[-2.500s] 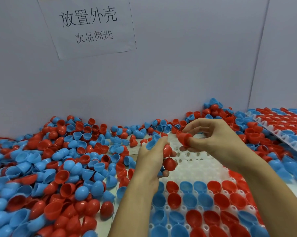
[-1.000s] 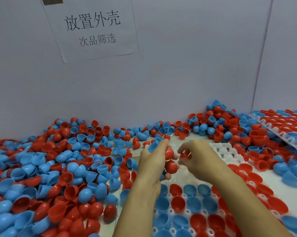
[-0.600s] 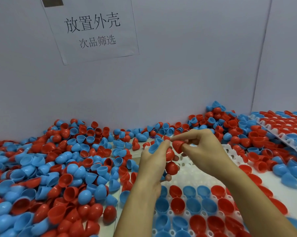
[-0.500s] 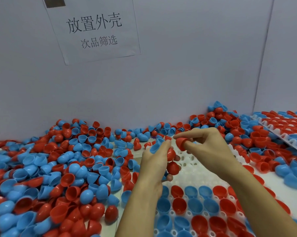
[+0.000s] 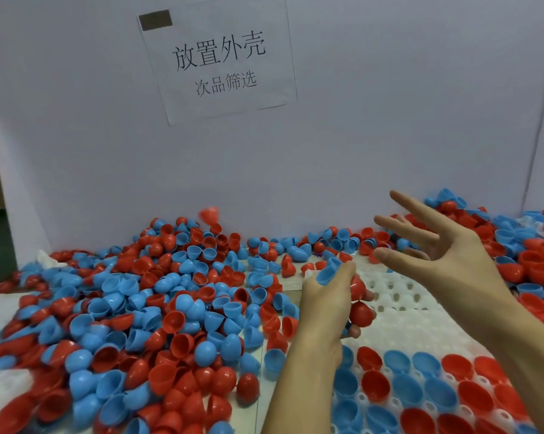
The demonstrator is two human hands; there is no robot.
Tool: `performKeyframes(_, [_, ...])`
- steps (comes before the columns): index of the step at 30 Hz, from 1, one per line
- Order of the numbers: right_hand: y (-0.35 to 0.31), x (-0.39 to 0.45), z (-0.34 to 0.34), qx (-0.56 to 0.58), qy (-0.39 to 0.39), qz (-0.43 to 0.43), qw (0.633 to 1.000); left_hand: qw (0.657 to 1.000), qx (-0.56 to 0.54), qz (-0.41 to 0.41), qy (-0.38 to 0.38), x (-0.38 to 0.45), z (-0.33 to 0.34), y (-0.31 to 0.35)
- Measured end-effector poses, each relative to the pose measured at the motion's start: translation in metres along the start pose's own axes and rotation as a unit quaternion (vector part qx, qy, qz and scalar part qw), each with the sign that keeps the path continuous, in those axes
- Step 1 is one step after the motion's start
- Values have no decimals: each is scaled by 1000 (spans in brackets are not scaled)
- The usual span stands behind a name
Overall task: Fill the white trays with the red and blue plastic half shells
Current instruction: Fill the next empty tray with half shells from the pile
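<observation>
Left hand (image 5: 325,303) curled around a bunch of plastic half shells: one blue half shell (image 5: 327,274) at the fingertips on top, two red half shells (image 5: 359,313) poking out on the side facing the tray. It sits over the near-left edge of the white moulded plastic tray (image 5: 399,303). Right hand (image 5: 446,261) wide, fingers spread and straight, holding nothing, raised above the tray's bare far rows. One blurred red half shell (image 5: 209,214) in mid-air against the grey partition wall (image 5: 358,136), well left of the tray. Tray's near rows filled with red and blue shells; middle and far cups bare. Loose heap of red and blue half shells (image 5: 139,308) covers the tabletop left of the tray, more along its far and right edges. A second filled white tray (image 5: 543,225) lies far right of the first. White paper sign with Chinese text (image 5: 219,61) on the wall above.
</observation>
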State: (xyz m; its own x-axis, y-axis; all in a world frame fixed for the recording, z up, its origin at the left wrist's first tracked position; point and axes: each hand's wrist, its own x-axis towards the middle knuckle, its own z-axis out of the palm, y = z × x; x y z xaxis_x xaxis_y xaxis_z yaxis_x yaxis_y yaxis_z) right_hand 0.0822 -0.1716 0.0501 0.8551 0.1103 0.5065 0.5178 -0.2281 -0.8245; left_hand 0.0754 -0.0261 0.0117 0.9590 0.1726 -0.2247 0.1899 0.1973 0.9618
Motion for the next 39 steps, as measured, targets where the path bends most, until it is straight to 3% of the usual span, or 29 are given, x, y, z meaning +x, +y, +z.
performKeyframes(6, [5,2,-2,-30,10,17,999,1000,-8,-3,-8,-4,0,1])
performKeyframes(11, [7,2,2,-76,-44,37,995,1000,-4,-9,-21,-7,0,3])
performKeyframes(19, [6,0,1,-43,-178,41,982,985,-10,-20,-173,-15,-3,9])
performKeyframes(23, [6,0,-7,-8,-170,48,984,976,-4,-9,-218,-17,-6,9])
performKeyframes(26, [11,2,-9,-6,-102,61,993,981,3,21,-195,-16,-4,9])
performKeyframes(29, [14,5,-11,-10,-63,77,995,992,-7,39,-123,-11,-2,8])
performKeyframes(33, [14,3,-9,-54,-95,82,991,996,-22,54,-72,-7,-1,7])
performKeyframes(39, [13,3,-11,-99,-129,81,983,995,-49,67,-56,-6,-2,7])
